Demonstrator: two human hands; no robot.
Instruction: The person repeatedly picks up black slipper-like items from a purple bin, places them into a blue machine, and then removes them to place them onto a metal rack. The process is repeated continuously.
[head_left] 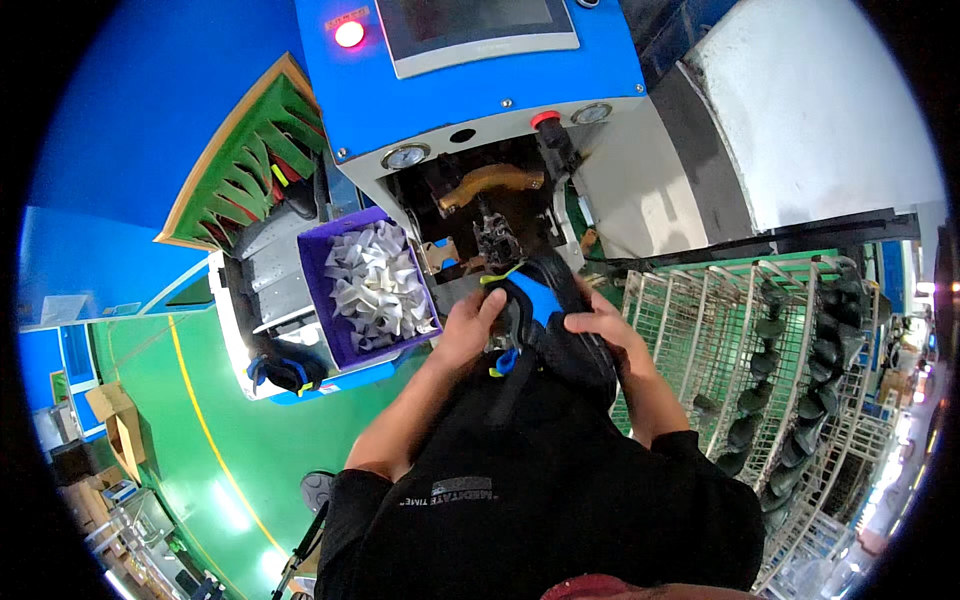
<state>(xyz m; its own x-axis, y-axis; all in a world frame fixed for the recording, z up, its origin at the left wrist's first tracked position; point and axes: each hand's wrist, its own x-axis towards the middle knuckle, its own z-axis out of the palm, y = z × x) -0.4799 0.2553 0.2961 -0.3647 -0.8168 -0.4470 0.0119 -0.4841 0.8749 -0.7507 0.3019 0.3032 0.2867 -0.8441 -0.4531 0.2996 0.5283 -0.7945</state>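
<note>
In front of the machine's opening I hold a black shoe upper (575, 352) with blue lining and yellow-green trim. My left hand (474, 322) is closed on its left edge, the thumb lying on top. Gripping the black right side is my right hand (603, 322), its thumb across the upper and the other fingers partly hidden. Just beyond the hands, inside the dark opening, sits a metal clamp (497, 238) under a curved brownish-yellow pad (492, 184).
A purple bin (318, 290) of whitish pieces stands left of my hands. Another shoe upper (285, 373) lies at the conveyor's (280, 275) near end. The blue machine (490, 95) has a red button (545, 118). At right stands a wire rack (690, 330) with dark shoe-shaped pieces.
</note>
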